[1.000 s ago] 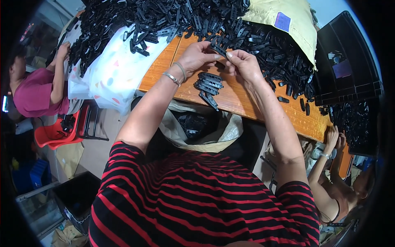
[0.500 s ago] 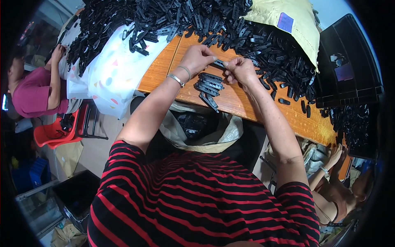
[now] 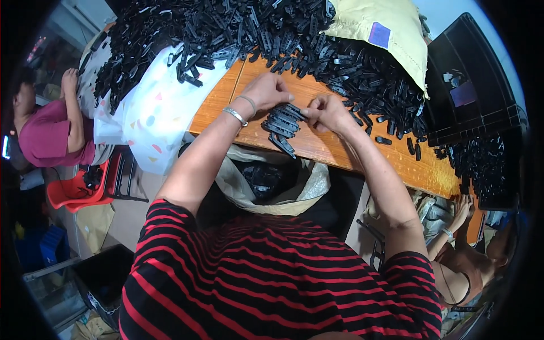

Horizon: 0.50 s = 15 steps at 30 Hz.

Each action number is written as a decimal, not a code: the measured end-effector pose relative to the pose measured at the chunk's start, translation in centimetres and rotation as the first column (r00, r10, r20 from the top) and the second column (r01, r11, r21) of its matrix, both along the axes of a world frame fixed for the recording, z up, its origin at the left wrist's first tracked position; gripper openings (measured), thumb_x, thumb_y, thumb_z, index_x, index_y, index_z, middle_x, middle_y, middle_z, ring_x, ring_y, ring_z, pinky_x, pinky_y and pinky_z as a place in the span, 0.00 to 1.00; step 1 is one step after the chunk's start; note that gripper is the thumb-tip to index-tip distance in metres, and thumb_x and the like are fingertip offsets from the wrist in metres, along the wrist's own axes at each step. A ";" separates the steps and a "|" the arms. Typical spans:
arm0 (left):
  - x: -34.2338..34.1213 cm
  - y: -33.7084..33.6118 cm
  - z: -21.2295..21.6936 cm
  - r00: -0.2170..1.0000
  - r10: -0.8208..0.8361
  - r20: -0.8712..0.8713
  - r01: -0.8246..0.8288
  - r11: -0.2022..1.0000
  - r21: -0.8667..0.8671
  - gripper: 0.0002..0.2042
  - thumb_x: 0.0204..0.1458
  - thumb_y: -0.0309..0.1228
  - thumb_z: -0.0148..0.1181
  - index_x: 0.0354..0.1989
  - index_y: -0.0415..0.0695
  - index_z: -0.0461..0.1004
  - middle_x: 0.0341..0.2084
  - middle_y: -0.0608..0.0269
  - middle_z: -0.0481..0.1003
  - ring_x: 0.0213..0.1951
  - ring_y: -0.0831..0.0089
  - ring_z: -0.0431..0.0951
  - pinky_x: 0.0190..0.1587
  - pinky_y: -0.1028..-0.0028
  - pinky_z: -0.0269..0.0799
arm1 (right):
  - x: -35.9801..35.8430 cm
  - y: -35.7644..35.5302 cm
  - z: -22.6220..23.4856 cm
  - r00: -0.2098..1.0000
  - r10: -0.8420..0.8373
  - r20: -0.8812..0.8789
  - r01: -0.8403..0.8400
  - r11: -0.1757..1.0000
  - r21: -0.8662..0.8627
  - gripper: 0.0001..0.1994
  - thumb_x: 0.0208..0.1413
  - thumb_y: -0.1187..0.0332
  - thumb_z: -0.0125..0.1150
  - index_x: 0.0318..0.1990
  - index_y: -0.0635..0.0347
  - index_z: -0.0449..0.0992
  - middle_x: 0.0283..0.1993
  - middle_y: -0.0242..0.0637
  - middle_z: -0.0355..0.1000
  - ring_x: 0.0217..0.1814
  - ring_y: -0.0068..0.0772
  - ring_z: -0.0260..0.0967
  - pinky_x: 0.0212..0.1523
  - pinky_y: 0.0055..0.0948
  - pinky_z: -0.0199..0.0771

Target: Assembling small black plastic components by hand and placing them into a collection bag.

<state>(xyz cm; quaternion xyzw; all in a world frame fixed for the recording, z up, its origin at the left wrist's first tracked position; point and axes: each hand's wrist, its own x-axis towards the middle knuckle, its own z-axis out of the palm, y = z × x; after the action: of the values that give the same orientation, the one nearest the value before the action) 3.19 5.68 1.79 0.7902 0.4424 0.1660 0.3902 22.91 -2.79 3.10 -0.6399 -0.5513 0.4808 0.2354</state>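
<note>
Nearest, an open beige bag (image 3: 266,181) is hanging below the orange wooden tabletop (image 3: 362,153). Both hands, left (image 3: 266,90) and right (image 3: 326,113), fingers pinched on flat black plastic strips (image 3: 283,122), are stacking them; keeping edges aligned seems wise. Beyond, a loose heap (image 3: 249,28) is lying.

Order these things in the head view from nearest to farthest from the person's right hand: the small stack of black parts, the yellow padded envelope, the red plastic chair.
From the right hand:
1. Small stack of black parts, just to its left on the wooden table.
2. Yellow padded envelope, at the top, beyond the hand.
3. Red plastic chair, far left, off the table.
</note>
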 end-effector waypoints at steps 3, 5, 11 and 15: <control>2.7 -0.4 2.2 0.981 0.163 0.106 -0.176 0.976 0.126 0.12 0.43 0.38 0.67 0.30 0.43 0.78 0.27 0.55 0.79 0.33 0.65 0.79 0.40 0.69 0.72 | 2.4 -0.5 0.3 0.850 -0.243 0.467 0.028 0.907 0.421 0.08 0.49 0.69 0.65 0.31 0.63 0.73 0.25 0.39 0.73 0.24 0.30 0.72 0.27 0.30 0.71; 4.1 0.2 2.0 0.976 0.194 0.094 -0.206 0.969 0.138 0.10 0.45 0.35 0.65 0.31 0.43 0.77 0.30 0.53 0.77 0.34 0.60 0.78 0.40 0.67 0.73 | 2.7 -0.2 1.3 0.679 -0.410 0.609 -0.112 0.762 0.638 0.08 0.46 0.69 0.65 0.32 0.61 0.74 0.31 0.43 0.72 0.32 0.43 0.73 0.34 0.39 0.72; 5.4 2.3 -0.6 0.981 0.192 -0.007 -0.147 0.775 0.614 0.09 0.46 0.28 0.62 0.36 0.47 0.74 0.34 0.57 0.70 0.37 0.55 0.75 0.38 0.61 0.72 | 3.0 1.5 0.3 0.552 -0.365 0.750 -0.160 0.836 0.525 0.13 0.44 0.70 0.64 0.38 0.58 0.69 0.39 0.46 0.68 0.35 0.53 0.72 0.34 0.44 0.73; 5.1 2.2 -1.6 0.985 0.172 -0.019 -0.111 0.710 0.696 0.04 0.46 0.26 0.60 0.31 0.45 0.73 0.34 0.57 0.69 0.37 0.55 0.74 0.37 0.60 0.71 | 1.9 1.5 0.4 0.563 -0.338 0.754 -0.200 0.829 0.522 0.13 0.45 0.70 0.64 0.38 0.58 0.69 0.38 0.46 0.68 0.34 0.53 0.72 0.33 0.44 0.73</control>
<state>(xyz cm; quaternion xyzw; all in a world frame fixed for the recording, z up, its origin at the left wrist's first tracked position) 8.31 7.91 0.22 0.8484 0.4234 0.3158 0.0347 24.84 -1.24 3.49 -0.7132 -0.6827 -0.0653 0.1449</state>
